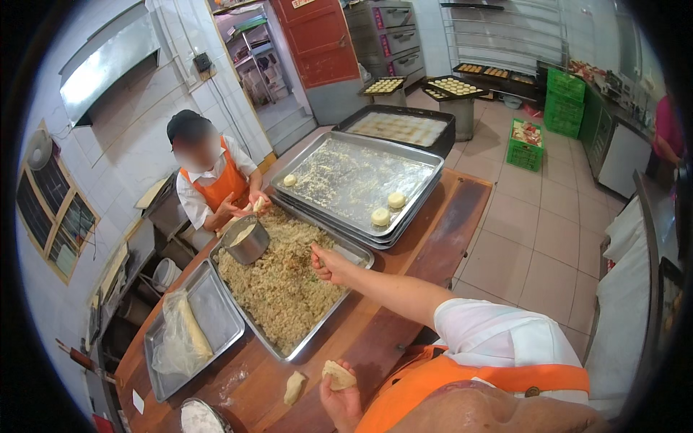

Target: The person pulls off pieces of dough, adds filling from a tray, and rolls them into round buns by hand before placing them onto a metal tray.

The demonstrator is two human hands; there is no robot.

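Note:
My left hand (341, 404), low in the middle, is closed around a flattened piece of dough (338, 374). Beside it on the wooden table lies another small dough piece (294, 387). My right arm reaches over the near right edge of a metal tray (326, 326) heaped with crumbly, brownish filling (278, 296). Above that filling, my right hand (330, 265) has its fingers curled in; whatever they hold, if anything, is too small to make out. A round metal pot (246, 242) with pale contents sits on the far part of the filling.
Across the table, a person in an orange apron (209, 177) works dough with both hands. Stacked floury trays (346, 173) carry a few round pastries. At left, a tray (234, 328) holds a dough roll (189, 325) under plastic. A flour bowl (202, 418) stands near the front edge.

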